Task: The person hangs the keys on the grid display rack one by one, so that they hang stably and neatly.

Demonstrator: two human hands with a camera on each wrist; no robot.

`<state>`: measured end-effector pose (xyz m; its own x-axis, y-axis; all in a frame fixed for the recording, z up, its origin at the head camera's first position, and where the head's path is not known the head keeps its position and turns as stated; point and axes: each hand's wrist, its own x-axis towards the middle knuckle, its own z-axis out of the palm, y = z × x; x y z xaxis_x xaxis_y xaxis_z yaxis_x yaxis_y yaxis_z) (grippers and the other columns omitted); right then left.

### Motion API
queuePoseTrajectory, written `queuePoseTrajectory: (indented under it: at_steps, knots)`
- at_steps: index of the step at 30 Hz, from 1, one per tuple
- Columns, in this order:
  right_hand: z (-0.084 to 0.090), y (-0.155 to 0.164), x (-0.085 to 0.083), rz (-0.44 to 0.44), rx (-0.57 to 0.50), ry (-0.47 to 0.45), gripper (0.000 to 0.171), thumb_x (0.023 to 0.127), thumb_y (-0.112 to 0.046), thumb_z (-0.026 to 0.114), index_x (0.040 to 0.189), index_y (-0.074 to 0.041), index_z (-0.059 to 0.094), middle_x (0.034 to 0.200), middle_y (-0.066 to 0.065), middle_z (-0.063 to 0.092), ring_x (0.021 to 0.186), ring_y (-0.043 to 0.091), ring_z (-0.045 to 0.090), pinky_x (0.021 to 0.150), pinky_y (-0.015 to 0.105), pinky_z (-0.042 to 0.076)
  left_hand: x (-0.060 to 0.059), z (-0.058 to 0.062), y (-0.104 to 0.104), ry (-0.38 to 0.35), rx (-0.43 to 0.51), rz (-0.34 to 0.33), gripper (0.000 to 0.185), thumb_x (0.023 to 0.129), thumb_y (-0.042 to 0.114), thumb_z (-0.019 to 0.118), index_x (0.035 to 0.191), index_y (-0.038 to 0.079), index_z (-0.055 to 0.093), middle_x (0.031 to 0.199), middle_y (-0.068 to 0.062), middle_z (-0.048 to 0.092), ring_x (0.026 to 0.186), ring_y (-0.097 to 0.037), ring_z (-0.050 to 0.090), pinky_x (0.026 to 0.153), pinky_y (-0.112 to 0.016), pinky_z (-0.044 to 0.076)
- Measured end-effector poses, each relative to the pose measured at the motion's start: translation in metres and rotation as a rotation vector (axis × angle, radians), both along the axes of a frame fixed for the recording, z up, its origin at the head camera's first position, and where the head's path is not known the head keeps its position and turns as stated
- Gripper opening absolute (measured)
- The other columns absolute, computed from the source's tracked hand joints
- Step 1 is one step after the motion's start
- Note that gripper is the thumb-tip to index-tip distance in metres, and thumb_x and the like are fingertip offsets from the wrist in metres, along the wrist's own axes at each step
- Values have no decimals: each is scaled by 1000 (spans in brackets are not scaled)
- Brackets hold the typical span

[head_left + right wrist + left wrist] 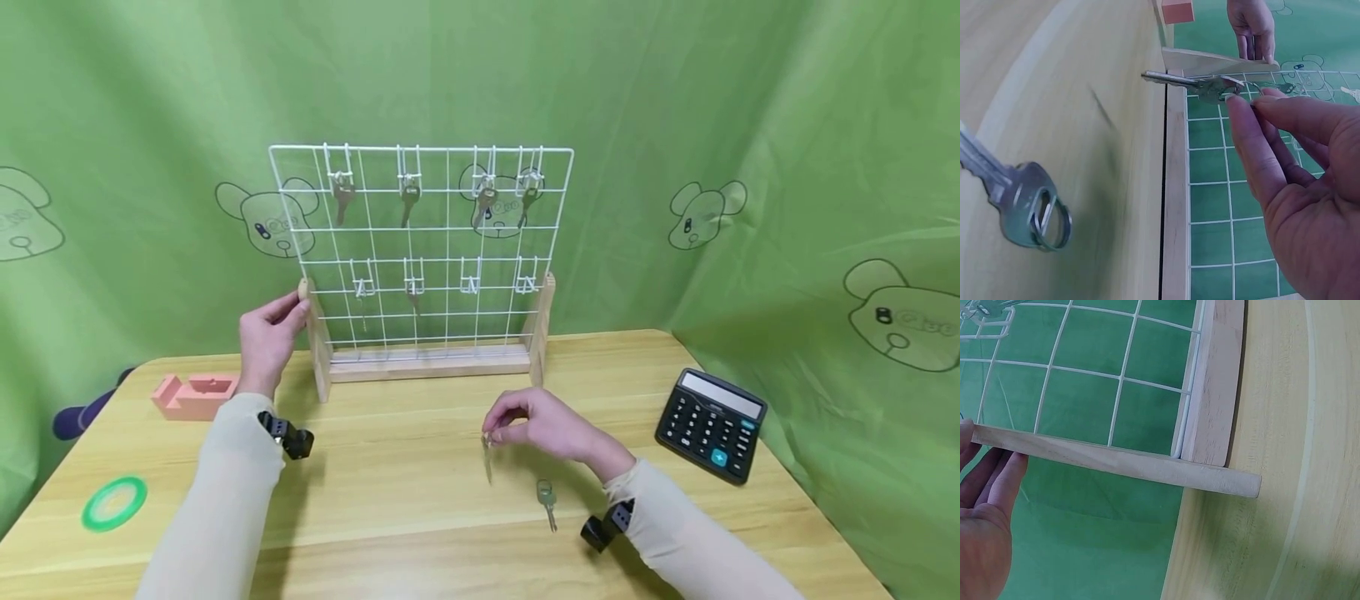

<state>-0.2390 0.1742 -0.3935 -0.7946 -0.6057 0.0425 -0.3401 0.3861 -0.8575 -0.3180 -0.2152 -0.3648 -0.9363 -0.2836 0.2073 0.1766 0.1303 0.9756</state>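
Note:
My right hand (551,425) pinches a metal key (1213,89) by its small ring, between thumb and fingertips. The key hangs above the table, its blade pointing down. Another key (547,498) with a ring lies on the tabletop, below and to the right of it. A white wire grid rack (495,150) in a wooden frame stands at the back. Thumb and fingers of my left hand (268,342) grip the top of its left wooden post (1116,457). Keys hang on the upper hooks and the two left lower hooks; the two right lower hooks (527,283) are bare.
At the right lies a black calculator (711,427). A pink block-shaped holder (197,400) is beside my left wrist, with a green tape ring (114,503) nearer the front left. Behind the wooden table (390,533) hangs a green curtain (615,100). A purple object (86,414) shows past the left edge.

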Motion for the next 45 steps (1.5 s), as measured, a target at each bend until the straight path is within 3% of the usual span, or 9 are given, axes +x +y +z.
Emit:
queuePoseTrajectory:
  at_steps: [27,45]
  knots:
    - [23,-6,-22,-202,-96,129,12,86,-1,71,99,-3,72,96,8,67,91,26,62,81,34,57,2,0,1,20,-11,-3,43,96,20,66,135,3,56,133,-21,57,113,-28,61,92,-24,53]
    - [46,-18,-44,-273,-167,122,14,89,2,68,103,3,71,102,14,69,93,29,65,83,40,58,0,2,-1,0,-24,-18,43,97,18,65,135,-1,55,132,-22,57,114,-28,61,96,-28,52]
